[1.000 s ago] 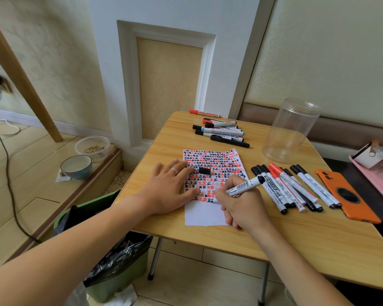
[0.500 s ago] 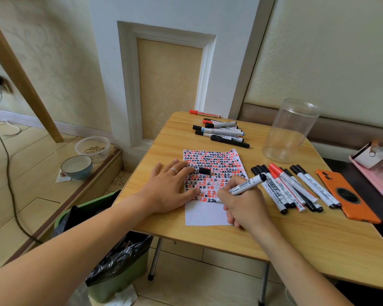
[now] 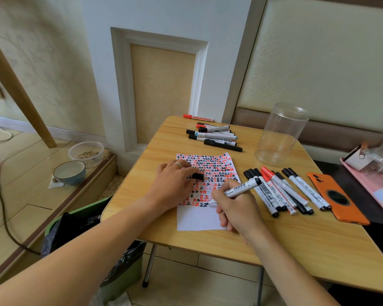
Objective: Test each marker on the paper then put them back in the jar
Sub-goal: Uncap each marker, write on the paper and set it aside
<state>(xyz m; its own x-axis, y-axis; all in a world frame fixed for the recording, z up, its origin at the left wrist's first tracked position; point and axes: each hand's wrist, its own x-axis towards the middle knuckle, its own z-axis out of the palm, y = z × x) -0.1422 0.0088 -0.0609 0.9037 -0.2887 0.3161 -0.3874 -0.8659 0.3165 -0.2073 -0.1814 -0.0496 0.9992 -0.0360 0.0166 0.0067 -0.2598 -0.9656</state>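
A white paper [image 3: 199, 219] covered in red and black marks lies on the wooden table [image 3: 296, 246]. My left hand [image 3: 173, 186] rests flat on the paper's left side, and a black marker cap [image 3: 198, 176] sits at its fingertips. My right hand [image 3: 237, 208] grips an uncapped white marker [image 3: 241, 188] with its tip on the paper at the lowest row of marks. An empty clear jar [image 3: 279, 135] stands at the back right. Several capped markers [image 3: 283, 191] lie right of the paper. Another group of markers [image 3: 215, 136] lies at the table's far side.
An orange phone [image 3: 337, 198] lies right of the markers, beside a pink tray [image 3: 372, 184] at the table's right edge. Left of the table, a green bin with a black bag [image 3: 75, 228] stands below. Two bowls [image 3: 70, 172] sit on the floor step.
My right hand has shifted the marker slightly along the lowest row of marks. My left hand stays on the paper.
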